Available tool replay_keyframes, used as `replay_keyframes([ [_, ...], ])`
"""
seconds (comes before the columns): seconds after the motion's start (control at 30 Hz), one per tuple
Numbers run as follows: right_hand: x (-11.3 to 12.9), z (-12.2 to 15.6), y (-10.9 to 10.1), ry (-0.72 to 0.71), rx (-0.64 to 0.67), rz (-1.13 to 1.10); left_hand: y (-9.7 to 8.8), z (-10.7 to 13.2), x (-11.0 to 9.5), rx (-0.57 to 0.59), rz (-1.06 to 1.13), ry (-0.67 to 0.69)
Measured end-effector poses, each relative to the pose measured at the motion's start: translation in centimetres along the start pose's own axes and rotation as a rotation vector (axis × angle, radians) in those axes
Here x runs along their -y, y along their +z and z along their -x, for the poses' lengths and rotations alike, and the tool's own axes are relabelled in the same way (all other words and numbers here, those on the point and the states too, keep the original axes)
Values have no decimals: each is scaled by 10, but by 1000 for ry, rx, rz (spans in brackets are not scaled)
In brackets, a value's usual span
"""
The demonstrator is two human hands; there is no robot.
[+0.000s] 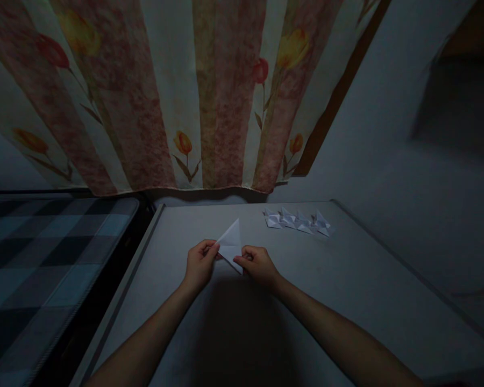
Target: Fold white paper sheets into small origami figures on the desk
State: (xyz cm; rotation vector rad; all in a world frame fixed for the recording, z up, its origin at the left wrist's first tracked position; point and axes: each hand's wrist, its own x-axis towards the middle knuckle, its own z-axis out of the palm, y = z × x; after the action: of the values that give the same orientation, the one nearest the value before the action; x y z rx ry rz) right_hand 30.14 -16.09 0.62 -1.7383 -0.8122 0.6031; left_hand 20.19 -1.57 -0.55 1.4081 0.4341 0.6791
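A sheet of white paper folded into a triangle (230, 239) is held up between both hands, above the table. My left hand (201, 260) pinches its left corner between thumb and fingers. On the opposite side, my right hand (258, 264) grips the paper's right edge, thumb on the near face. One point of the triangle is directed away from me, and another hangs down near my right thumb. A horizontal crease crosses the middle of the paper. Several folded white paper figures (298, 221) stand in a row toward the table's far right.
The white table (169, 312) has a raised strip along its left edge. Left of it, across a dark gap, lies a checked mattress (36, 269). A striped curtain with tulips (177, 97) hangs behind the table, and a pale wall (387, 177) borders the right.
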Motion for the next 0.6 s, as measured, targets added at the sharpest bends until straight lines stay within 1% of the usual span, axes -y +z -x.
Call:
replay_keyframes([
  [0.13,3,2,0,-40,15,12,-1,-3,7,-13,98,-19],
  [0.27,4,3,0,-92,73,-169,0,-3,6,44,145,-48],
  [0.37,3,2,0,-119,80,-288,2,-1,3,97,137,-80],
  [0.5,0,-1,2,-106,63,-423,5,3,-1,99,80,-108],
  [0.6,-2,-2,5,-113,77,-507,8,7,-5,160,17,-127],
])
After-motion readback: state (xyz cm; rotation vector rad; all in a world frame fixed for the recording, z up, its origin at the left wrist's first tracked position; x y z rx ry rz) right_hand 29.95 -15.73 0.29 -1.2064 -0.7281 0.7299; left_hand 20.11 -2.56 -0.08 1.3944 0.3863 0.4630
